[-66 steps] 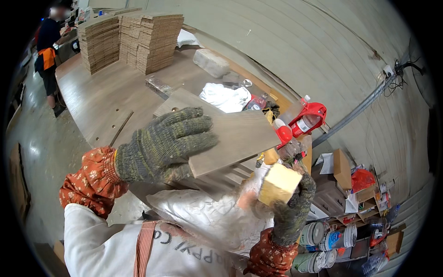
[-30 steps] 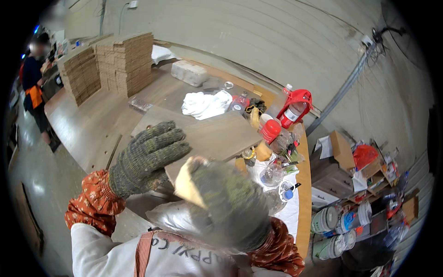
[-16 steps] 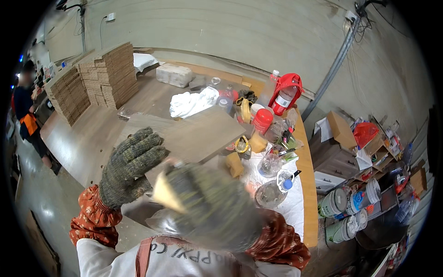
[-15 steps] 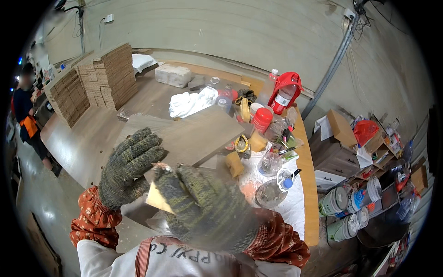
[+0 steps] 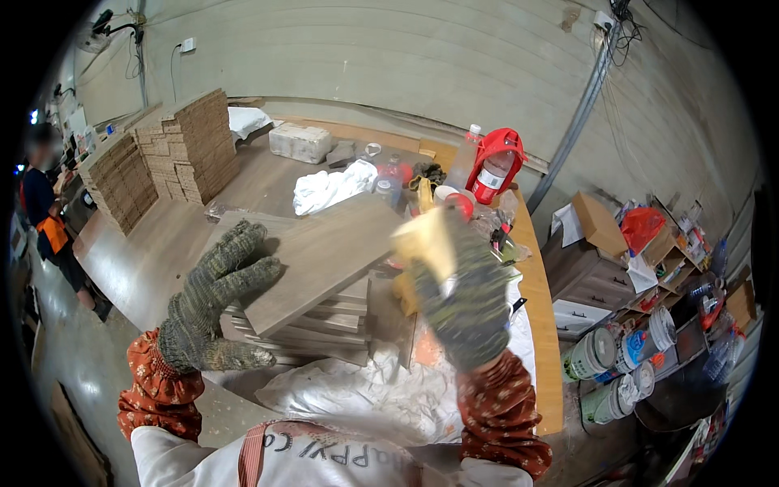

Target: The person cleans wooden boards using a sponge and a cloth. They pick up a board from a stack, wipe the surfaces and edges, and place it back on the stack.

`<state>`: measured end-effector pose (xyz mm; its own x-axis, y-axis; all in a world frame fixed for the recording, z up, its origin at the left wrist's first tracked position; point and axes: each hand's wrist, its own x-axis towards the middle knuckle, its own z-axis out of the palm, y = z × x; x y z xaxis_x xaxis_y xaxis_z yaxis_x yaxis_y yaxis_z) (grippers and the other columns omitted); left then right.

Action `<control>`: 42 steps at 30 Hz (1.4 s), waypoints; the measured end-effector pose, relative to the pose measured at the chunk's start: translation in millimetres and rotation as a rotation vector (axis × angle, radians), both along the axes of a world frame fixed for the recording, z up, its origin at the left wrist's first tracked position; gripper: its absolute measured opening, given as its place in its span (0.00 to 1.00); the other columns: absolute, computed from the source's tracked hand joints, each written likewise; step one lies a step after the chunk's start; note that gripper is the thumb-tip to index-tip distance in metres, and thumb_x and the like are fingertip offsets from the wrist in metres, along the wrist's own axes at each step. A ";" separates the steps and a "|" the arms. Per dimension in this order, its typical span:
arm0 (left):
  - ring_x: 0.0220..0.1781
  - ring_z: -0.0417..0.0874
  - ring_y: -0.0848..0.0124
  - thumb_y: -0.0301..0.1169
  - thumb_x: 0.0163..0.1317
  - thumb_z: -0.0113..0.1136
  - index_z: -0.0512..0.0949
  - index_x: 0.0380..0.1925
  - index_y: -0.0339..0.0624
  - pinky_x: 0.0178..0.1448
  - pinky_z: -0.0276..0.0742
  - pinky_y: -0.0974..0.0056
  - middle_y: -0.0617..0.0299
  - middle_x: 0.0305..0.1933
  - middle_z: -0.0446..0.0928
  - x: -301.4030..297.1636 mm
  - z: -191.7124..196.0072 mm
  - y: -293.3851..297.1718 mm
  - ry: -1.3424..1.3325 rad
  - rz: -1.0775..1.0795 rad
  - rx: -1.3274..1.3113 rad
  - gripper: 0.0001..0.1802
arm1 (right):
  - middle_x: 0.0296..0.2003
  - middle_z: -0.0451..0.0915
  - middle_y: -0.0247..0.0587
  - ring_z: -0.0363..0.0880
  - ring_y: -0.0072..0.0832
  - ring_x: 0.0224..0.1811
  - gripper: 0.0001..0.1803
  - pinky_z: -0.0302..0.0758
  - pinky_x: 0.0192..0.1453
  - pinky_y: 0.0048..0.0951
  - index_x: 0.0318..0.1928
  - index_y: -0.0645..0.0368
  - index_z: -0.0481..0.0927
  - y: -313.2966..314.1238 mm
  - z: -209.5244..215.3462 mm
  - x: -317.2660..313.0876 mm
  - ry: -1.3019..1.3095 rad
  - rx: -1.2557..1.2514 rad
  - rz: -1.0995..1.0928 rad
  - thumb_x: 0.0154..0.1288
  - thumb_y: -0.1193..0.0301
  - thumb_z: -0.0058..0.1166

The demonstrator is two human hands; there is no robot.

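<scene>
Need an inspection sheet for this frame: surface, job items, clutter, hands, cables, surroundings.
Surface: wooden workbench, white sheet over near end.
Job's things: grey board tilted on stack of boards; yellow block.
Clutter: white cloth, red jug, bottles, piled cardboard.
Hands: left hand gloved, on board's edge; right hand gloved, holds block, blurred.
Cables: conduit on wall.
Surroundings: paint cans, a person at far left.

Seen from a single head-worn fisheye camera looking steeply down and forward over the wearer's chest: gloved left hand (image 5: 213, 304) and right hand (image 5: 462, 296) loom close at centre, the long workbench (image 5: 138, 252) runs away upper left, and the wall bends along the rim.
</scene>
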<state>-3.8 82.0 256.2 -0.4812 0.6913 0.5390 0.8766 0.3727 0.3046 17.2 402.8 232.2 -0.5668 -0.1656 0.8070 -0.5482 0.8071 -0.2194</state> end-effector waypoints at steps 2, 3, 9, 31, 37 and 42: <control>0.72 0.62 0.50 0.42 0.47 0.73 0.73 0.60 0.38 0.73 0.55 0.48 0.44 0.68 0.65 4.5 -2.3 1.0 -0.062 0.038 0.004 0.40 | 0.46 0.77 0.56 0.79 0.44 0.47 0.35 0.76 0.52 0.42 0.65 0.66 0.65 -29.9 -5.5 12.2 0.139 0.082 0.023 0.60 0.63 0.59; 0.72 0.63 0.50 0.42 0.46 0.73 0.73 0.61 0.37 0.73 0.55 0.48 0.44 0.69 0.65 4.5 -4.4 2.3 -0.061 0.065 -0.006 0.41 | 0.46 0.78 0.56 0.79 0.45 0.47 0.34 0.76 0.52 0.43 0.64 0.66 0.66 -36.1 -1.1 16.6 0.073 0.077 0.015 0.60 0.63 0.59; 0.71 0.64 0.50 0.41 0.45 0.75 0.73 0.60 0.37 0.74 0.54 0.49 0.46 0.68 0.66 1.4 -1.1 -0.9 -0.141 0.049 -0.018 0.41 | 0.49 0.77 0.59 0.79 0.50 0.49 0.34 0.75 0.53 0.44 0.62 0.68 0.68 38.7 -32.5 -13.0 -0.028 -0.131 -0.209 0.59 0.61 0.61; 0.71 0.63 0.51 0.40 0.38 0.77 0.71 0.62 0.44 0.73 0.58 0.48 0.47 0.69 0.64 -56.9 33.3 -18.4 -0.191 -0.141 -0.366 0.46 | 0.62 0.68 0.52 0.68 0.38 0.64 0.36 0.65 0.68 0.37 0.66 0.68 0.61 8.8 -57.4 27.0 -0.165 -0.648 0.108 0.61 0.71 0.61; 0.73 0.60 0.50 0.49 0.40 0.77 0.64 0.67 0.44 0.75 0.53 0.44 0.47 0.70 0.63 -96.4 24.6 -21.6 -0.012 -0.302 -0.377 0.53 | 0.62 0.68 0.55 0.68 0.41 0.65 0.36 0.66 0.67 0.39 0.66 0.69 0.62 -4.1 -53.8 37.8 -0.123 -0.459 0.176 0.61 0.69 0.62; 0.74 0.60 0.51 0.52 0.40 0.75 0.62 0.68 0.44 0.75 0.51 0.45 0.49 0.70 0.63 -81.8 19.6 29.6 0.027 -0.035 -0.545 0.55 | 0.49 0.75 0.62 0.82 0.51 0.45 0.35 0.81 0.48 0.40 0.62 0.68 0.66 -11.2 -50.7 47.8 0.032 -0.207 0.143 0.59 0.66 0.64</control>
